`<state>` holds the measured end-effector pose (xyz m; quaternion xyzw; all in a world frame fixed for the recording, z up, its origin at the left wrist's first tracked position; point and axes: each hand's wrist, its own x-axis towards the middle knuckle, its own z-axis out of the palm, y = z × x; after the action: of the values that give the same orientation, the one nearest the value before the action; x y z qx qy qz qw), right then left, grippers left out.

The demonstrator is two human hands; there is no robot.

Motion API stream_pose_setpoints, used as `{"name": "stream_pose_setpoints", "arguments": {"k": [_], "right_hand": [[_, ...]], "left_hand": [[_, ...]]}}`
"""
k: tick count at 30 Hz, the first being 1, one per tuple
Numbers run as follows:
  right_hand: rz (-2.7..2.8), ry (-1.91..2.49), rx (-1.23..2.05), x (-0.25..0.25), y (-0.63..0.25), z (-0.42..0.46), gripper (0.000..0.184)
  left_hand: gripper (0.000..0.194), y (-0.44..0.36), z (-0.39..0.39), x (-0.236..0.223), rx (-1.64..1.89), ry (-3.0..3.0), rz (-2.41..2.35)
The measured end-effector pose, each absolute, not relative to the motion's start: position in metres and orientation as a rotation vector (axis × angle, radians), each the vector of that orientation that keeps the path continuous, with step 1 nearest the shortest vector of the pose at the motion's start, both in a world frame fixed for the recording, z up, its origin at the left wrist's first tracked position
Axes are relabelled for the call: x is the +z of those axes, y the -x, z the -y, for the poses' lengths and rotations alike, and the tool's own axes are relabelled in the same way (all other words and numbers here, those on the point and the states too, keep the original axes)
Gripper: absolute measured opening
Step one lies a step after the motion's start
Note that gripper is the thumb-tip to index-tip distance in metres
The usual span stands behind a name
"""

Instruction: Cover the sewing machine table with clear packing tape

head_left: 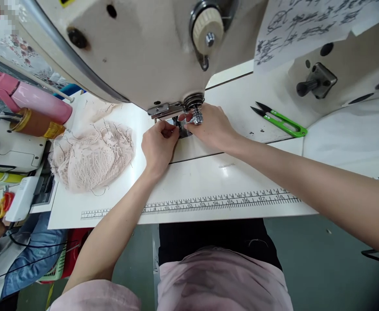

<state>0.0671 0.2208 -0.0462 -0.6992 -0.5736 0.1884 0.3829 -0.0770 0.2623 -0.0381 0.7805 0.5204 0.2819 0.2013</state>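
Under the sewing machine (137, 56), the left hand (157, 144), its fingertips pressed together, and the right hand (214, 128), whose grip I cannot tell, should move gently.

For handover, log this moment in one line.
left hand: below machine head, grip unclear; right hand: beside it, likewise; lace: table, left; snips: table, right

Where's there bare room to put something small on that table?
The widest bare tabletop lies between the ruler markings and right forearm. A smaller patch, dark specks aside, lies between the right hand and green snips. It's crowded under the sewing machine, where the left hand sits beside the right, and at left around the lace and pink bottle.
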Motion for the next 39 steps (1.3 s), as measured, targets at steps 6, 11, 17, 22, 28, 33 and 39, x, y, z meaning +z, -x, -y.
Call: {"name": "stream_pose_setpoints", "arguments": {"k": [6,11,17,22,28,33,39], "right_hand": [[1.626,1.802,0.365,-0.051,-0.068,-0.228,0.021],[1.725,1.772,0.253,-0.058,-0.067,-0.23,0.025],[1.899,1.725,0.063,-0.056,-0.067,-0.229,0.035],[1.963,1.706,-0.008,-0.054,-0.068,-0.23,0.032],[1.896,1.743,0.058,-0.055,-0.068,-0.23,0.03],[1.875,1.749,0.087,-0.054,-0.068,-0.23,0.03],[1.852,1.73,0.106,-0.054,-0.069,-0.228,0.033]], "left_hand": [[0.004,0.076,-0.262,-0.039,0.82,-2.164,-1.442],[0.004,0.077,-0.263,-0.04,0.842,-2.162,-1.438],[0.003,0.076,-0.264,-0.042,0.853,-2.166,-1.425],[0.005,0.076,-0.264,-0.043,0.869,-2.153,-1.41],[0.005,0.076,-0.263,-0.042,0.888,-2.143,-1.386],[0.006,0.077,-0.264,-0.042,0.889,-2.157,-1.392],[0.006,0.076,-0.265,-0.043,0.89,-2.173,-1.385]]}}
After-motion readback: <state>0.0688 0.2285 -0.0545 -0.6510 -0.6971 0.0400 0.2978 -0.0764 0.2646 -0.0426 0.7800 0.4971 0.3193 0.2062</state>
